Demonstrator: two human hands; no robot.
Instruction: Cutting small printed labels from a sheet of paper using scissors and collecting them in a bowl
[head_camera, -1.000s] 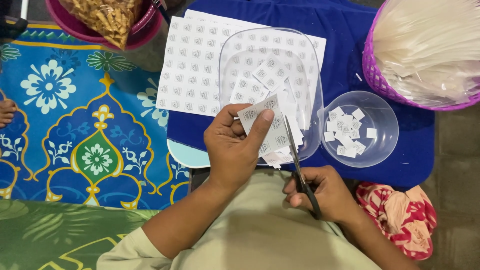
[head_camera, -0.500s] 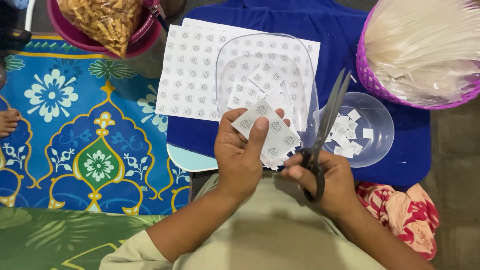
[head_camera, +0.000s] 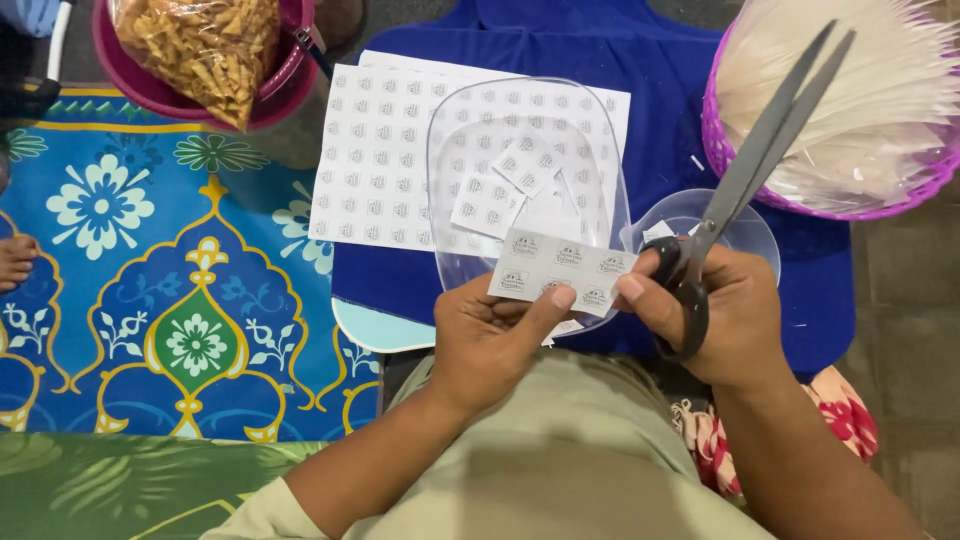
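Note:
My left hand (head_camera: 497, 340) pinches a small white strip of printed labels (head_camera: 560, 271) by its lower edge, thumb on top. My right hand (head_camera: 716, 313) grips grey scissors (head_camera: 752, 170) with black handles, their blades nearly closed and pointing up and to the right; its thumb touches the strip's right end. The strip hangs over the near rim of a clear plastic tray (head_camera: 450, 150) that holds several cut label pieces. A large printed label sheet (head_camera: 375, 160) lies under the tray on a blue cloth (head_camera: 660, 70).
A small clear bowl (head_camera: 755, 225) sits behind my right hand. A pink basket of white sheets (head_camera: 870, 110) stands at the right, a pink tub with a bag of snacks (head_camera: 205, 45) at the top left. A patterned blue mat (head_camera: 150, 270) covers the left.
The scissors swung up from pointing down to pointing up and right. My left hand turned the label strip flat, and my right thumb came to its right end.

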